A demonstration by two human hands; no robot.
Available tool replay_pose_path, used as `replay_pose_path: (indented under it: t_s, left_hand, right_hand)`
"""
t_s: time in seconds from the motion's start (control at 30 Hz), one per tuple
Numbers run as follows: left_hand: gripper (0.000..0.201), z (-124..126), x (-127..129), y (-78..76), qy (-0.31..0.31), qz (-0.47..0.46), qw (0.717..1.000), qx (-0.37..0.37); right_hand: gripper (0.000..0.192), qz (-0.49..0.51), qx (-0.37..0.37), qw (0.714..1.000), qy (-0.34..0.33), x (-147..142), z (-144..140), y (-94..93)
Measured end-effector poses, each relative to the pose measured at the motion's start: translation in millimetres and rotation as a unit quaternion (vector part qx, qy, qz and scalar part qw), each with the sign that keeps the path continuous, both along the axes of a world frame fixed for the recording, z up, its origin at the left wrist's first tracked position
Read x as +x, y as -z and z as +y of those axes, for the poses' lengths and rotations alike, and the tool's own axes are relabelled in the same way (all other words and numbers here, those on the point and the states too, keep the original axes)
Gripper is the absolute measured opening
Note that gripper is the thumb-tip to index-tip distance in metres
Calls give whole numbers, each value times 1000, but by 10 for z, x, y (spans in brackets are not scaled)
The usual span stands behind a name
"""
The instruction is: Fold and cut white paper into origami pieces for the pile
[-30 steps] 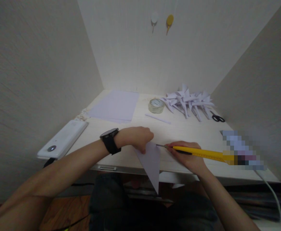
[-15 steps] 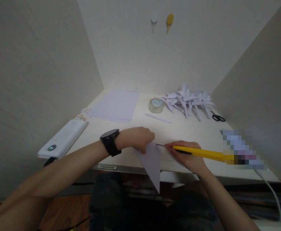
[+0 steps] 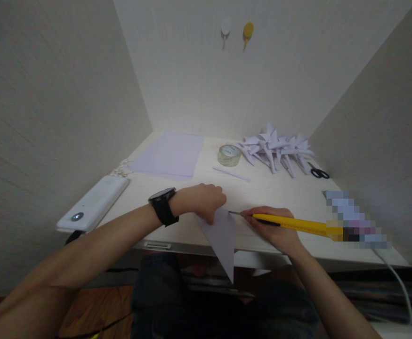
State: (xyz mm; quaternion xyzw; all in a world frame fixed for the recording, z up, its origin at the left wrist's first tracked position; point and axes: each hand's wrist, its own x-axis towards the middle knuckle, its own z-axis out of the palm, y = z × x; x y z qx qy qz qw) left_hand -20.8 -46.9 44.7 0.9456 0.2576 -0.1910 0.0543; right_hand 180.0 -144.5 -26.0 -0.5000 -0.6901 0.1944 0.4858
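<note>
My left hand (image 3: 206, 200), with a black watch at the wrist, is closed on a folded triangle of white paper (image 3: 223, 240). The paper's lower tip hangs past the desk's front edge. In my right hand (image 3: 274, 226) lies a yellow utility knife (image 3: 294, 224), its blade out and pointing left. The blade tip touches, or is very close to, the paper's upper right edge. Part of the paper is hidden under my left fingers.
White sheets (image 3: 168, 155) lie at the back left. Behind my hands are a tape roll (image 3: 229, 155) and a thin paper stick (image 3: 231, 173). Paper pinwheels (image 3: 274, 146) and black scissors (image 3: 319, 173) are at the back right. A white device (image 3: 94, 202) stands left, a blurred phone-like object (image 3: 357, 221) right.
Almost nothing differs. My left hand and wrist have shifted very slightly; the knife and the paper stay in nearly the same place.
</note>
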Motion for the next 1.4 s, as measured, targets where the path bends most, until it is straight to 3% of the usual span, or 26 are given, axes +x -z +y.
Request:
replay_pose_path:
  t_s: [0.27, 0.47, 0.7, 1.07, 1.4]
  left_hand:
    - [48, 17, 17, 1, -29, 14, 999, -32]
    - [50, 36, 34, -11, -45, -23, 998, -44]
    - [23, 275, 120, 57, -4, -63, 995, -79]
    - [24, 438, 305, 80, 50, -76, 987, -129]
    - [15, 457, 215, 222, 27, -143, 982, -120]
  right_hand:
    - [6, 1, 8, 1000, 10, 2, 3, 45]
    - [7, -5, 2, 1000, 17, 0, 1, 42]
    - [7, -3, 5, 1000, 19, -24, 6, -5]
    - [11, -38, -38, 998, 22, -22, 50, -76]
    - [12, -12, -40, 998, 51, -51, 71, -71]
